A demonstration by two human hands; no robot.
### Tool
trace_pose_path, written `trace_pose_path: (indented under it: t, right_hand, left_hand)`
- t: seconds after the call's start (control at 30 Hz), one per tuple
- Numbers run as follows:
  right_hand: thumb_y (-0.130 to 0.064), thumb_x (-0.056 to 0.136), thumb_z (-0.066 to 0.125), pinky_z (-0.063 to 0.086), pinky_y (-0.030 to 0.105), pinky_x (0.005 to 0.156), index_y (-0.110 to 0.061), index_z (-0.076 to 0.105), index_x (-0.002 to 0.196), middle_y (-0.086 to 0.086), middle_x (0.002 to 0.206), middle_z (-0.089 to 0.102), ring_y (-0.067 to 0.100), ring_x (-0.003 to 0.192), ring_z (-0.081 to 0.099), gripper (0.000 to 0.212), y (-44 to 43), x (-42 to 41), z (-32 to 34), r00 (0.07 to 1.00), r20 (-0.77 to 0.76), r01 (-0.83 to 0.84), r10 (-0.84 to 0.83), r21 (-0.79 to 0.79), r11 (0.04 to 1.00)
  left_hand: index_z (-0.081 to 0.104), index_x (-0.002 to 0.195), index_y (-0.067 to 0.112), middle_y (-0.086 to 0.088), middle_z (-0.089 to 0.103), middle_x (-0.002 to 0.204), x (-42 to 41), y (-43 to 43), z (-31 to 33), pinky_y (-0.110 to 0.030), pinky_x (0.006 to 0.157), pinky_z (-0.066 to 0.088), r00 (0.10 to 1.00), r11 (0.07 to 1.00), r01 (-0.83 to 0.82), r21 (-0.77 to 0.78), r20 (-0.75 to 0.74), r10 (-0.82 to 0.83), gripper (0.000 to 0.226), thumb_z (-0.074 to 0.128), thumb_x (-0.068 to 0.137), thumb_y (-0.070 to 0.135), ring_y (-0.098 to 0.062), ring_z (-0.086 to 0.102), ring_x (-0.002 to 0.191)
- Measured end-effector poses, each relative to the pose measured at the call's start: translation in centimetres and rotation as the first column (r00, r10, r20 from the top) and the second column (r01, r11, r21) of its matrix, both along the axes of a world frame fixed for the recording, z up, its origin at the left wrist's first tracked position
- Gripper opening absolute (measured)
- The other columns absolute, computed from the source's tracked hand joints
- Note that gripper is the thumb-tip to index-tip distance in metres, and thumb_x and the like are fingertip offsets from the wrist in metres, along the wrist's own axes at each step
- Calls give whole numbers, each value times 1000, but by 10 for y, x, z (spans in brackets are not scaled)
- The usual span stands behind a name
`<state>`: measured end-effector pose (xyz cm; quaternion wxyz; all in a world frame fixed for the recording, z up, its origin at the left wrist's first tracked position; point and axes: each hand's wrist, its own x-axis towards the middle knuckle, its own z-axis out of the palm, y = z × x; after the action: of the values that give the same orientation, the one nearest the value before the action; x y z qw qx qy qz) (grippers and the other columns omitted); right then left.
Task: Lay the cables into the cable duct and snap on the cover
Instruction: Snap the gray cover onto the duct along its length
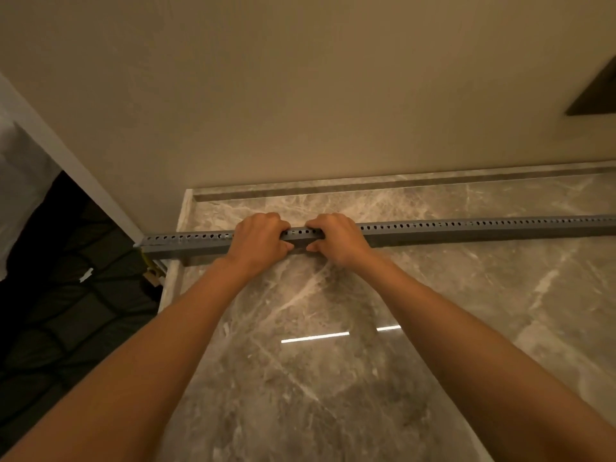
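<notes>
A long grey cable duct (466, 230) lies across the marble surface from the left edge to past the right border, with a row of small holes along its upper face. My left hand (258, 243) and my right hand (336, 240) grip it side by side near its left third, fingers curled over the top and thumbs against the front face. A short bare stretch of duct shows between the two hands. No cables are visible; the inside of the duct is hidden.
The glossy grey marble surface (333, 361) has a raised rim along the back and left. A beige wall (300, 95) rises behind it. Dark quilted fabric (66, 311) lies beyond the left edge, and a dark shelf corner (596, 95) juts out at upper right.
</notes>
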<state>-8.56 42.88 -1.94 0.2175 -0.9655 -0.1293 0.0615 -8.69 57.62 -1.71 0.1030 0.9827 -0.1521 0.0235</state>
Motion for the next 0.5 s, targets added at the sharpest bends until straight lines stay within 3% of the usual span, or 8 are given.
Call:
trace_pose_path:
  t: [0.17, 0.3, 0.5]
  right_hand:
    - [-17, 76, 71, 39, 33, 78, -10, 66, 100, 14, 101, 67, 31, 97, 58, 26, 6, 2, 9, 990, -111, 87, -87, -9, 996]
    - [-23, 72, 75, 44, 36, 83, -7, 66, 99, 14, 100, 69, 30, 96, 60, 32, 16, 2, 13, 978, -138, 151, -155, -38, 988]
    - [-25, 76, 71, 40, 38, 87, -11, 65, 101, 12, 102, 68, 29, 98, 58, 29, 60, -1, 13, 990, -116, 81, -81, 0, 997]
  left_hand:
    - [66, 101, 12, -12, 64, 96, 3, 21, 1, -32, 69, 38, 993, 990, 33, -134, -110, -48, 29, 65, 80, 33, -29, 57, 89]
    - [69, 93, 11, -11, 66, 91, 5, 63, 1, -29, 66, 37, 991, 982, -45, -181, -128, 22, 31, 71, 75, 36, -25, 56, 82]
    - [70, 98, 15, -9, 67, 94, 1, 87, 0, -32, 72, 40, 991, 965, -80, -250, -122, 50, 28, 71, 76, 32, -27, 58, 89]
